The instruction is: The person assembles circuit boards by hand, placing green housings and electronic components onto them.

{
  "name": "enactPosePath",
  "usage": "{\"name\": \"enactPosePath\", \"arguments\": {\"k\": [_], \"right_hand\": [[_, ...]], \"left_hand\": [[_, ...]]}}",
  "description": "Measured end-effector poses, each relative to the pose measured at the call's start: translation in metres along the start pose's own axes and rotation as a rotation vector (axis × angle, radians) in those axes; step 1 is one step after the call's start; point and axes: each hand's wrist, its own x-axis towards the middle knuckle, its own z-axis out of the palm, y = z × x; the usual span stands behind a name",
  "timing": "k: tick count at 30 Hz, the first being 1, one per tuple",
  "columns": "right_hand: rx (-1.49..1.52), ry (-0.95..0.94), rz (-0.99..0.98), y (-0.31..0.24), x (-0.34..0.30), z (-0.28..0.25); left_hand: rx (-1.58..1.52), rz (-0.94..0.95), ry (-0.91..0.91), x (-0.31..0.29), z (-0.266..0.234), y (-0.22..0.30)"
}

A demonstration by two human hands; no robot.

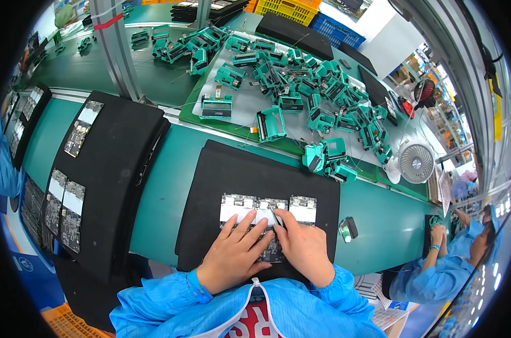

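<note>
Three circuit boards with white panels lie side by side on a black foam pad (233, 160) in front of me: a left board (237, 203), a middle board (272, 256) and a right board (303, 209). My left hand (233, 254) rests flat across the left and middle boards, its fingers spread. In my right hand (307, 245), closed in a pinch, is a thin dark tool that looks like tweezers (276, 217). Its tip meets the upper part of the middle board. The fingers hide much of the boards' lower halves.
Many green plastic fixtures (269, 123) with thin wires crowd a raised tray (241, 127) beyond the pad. More boards (72, 211) lie on black foam (114, 169) at left. A small green-white object (348, 229) and a white fan (416, 161) are rightward. A co-worker (436, 276) sits far right.
</note>
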Motion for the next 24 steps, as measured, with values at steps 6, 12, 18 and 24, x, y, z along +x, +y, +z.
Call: {"name": "enactPosePath", "arguments": {"k": [6,12,18,24], "right_hand": [[-0.192,0.026,-0.08,-0.008,0.003,0.005],[-0.084,-0.063,-0.028,-0.011,0.009,-0.022],[0.068,-0.073,-0.086,-0.032,0.03,-0.005],[0.115,-0.087,-0.118,-0.044,0.034,0.016]], "left_hand": [[-0.009,-0.005,0.013,-0.003,0.001,-0.004],[-0.077,0.002,0.034,-0.007,-0.001,-0.005],[-0.007,-0.156,0.128,-0.03,-0.028,-0.015],[-0.027,-0.145,0.118,-0.038,-0.023,-0.016]]}}
